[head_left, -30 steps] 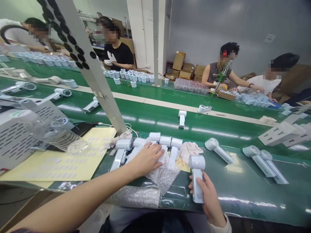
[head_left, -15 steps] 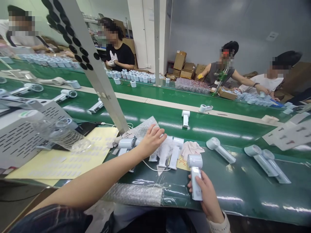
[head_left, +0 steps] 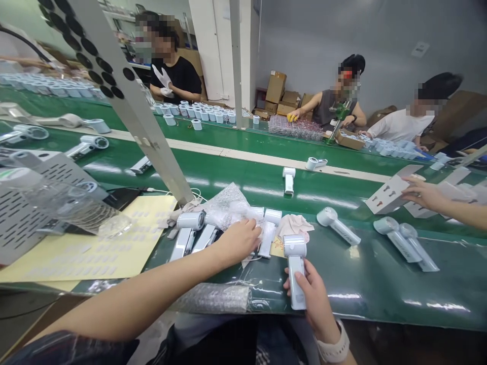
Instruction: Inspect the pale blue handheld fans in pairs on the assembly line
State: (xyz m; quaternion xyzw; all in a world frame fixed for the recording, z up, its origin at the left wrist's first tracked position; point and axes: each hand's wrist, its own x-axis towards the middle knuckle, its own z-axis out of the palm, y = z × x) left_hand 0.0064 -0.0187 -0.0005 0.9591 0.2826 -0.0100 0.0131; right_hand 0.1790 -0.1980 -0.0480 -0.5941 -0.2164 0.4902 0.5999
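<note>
Fingers [head_left: 254, 229] of the left hand [head_left: 238, 242], just right of a pale yellow paper sheet [head_left: 95, 243] on the glossy green table [head_left: 361, 284], are bent and pressed close together. Their tips are down on a crumpled clear bubble-wrap bag [head_left: 228, 203] that lies over a row of white fans [head_left: 190, 229]; whether they pinch the wrap cannot be told. Just to the right, the right hand [head_left: 310, 296] wraps its fingers around the handle of a white plastic handheld fan [head_left: 294, 263]. This fan lies flat near the table's front edge, with its round head pointing away from the person. A pink cloth [head_left: 294, 223] lies just behind that head. Farther right, 1 loose fan [head_left: 337, 225] lies alone, then 2 paired fans [head_left: 403, 238] lie side by side. At the far right, a co-worker's hand [head_left: 424, 195] touches a white cardboard card [head_left: 388, 195].
</note>
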